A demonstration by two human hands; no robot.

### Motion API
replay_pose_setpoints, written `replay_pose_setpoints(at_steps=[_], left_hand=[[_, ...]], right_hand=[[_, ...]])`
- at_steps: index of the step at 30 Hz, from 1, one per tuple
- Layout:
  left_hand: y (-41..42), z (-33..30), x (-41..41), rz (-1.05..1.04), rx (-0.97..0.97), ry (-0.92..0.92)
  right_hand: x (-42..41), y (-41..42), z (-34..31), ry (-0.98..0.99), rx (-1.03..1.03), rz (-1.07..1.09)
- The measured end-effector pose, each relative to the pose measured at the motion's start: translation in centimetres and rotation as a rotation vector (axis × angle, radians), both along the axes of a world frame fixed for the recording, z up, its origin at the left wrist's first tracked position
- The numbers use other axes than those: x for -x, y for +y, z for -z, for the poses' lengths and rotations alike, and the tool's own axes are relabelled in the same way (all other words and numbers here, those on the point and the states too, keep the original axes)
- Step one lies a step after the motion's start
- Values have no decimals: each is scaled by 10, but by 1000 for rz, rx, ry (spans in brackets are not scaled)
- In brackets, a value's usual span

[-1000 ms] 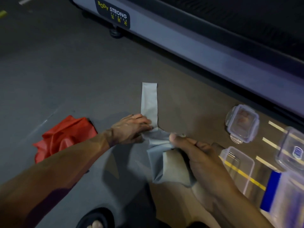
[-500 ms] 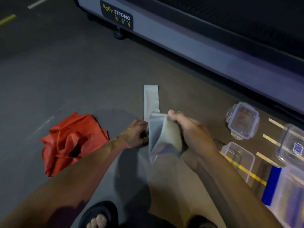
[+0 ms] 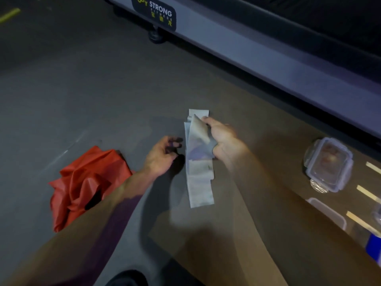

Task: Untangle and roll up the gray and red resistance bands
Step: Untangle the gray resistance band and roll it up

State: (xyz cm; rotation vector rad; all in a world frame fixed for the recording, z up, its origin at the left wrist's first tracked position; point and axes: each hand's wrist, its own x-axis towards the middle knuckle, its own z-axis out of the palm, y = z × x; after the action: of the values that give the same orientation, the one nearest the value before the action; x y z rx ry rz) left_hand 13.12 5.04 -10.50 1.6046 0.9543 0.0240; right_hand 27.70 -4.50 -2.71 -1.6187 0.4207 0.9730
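Dim gym floor [image 3: 82, 89] by a treadmill: right hand [image 3: 223, 139] pinches the gray band [image 3: 199, 178]'s folded far end, left hand [image 3: 162, 155] loose and empty beside it, red band [image 3: 82, 186] crumpled left; they'd better flatten the strip and roll tight.

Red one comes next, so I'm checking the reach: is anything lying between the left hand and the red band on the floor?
Nothing visible does. The left hand hovers open beside the gray band; only bare floor separates it from the crumpled red band.
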Motion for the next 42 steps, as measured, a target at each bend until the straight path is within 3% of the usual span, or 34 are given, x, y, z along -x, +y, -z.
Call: replay_pose_setpoints(at_steps=[8,13,16,22,32,37,42], left_hand=[[6,-26,-15,-107,-93,-191],[2,-45,-27,68,59,-233],[2,-34,-32,59,25,-204],[4,-27,-47,28,-114,-214],[-1,-30,-27,142,-111,-394],[-9,-35,-15,268,-72,-404],[-14,-47,-10,230,-29,-428]], right_hand=[[-17,12,52,-115,125,-72],[-20,15,63,-185,181,-112],[-22,22,73,-203,184,-142],[-21,24,76,-127,140,-105],[-26,-6,78,143,-118,-127],[-33,-16,69,119,-126,-168],[-23,-35,53,-3,-67,-222]])
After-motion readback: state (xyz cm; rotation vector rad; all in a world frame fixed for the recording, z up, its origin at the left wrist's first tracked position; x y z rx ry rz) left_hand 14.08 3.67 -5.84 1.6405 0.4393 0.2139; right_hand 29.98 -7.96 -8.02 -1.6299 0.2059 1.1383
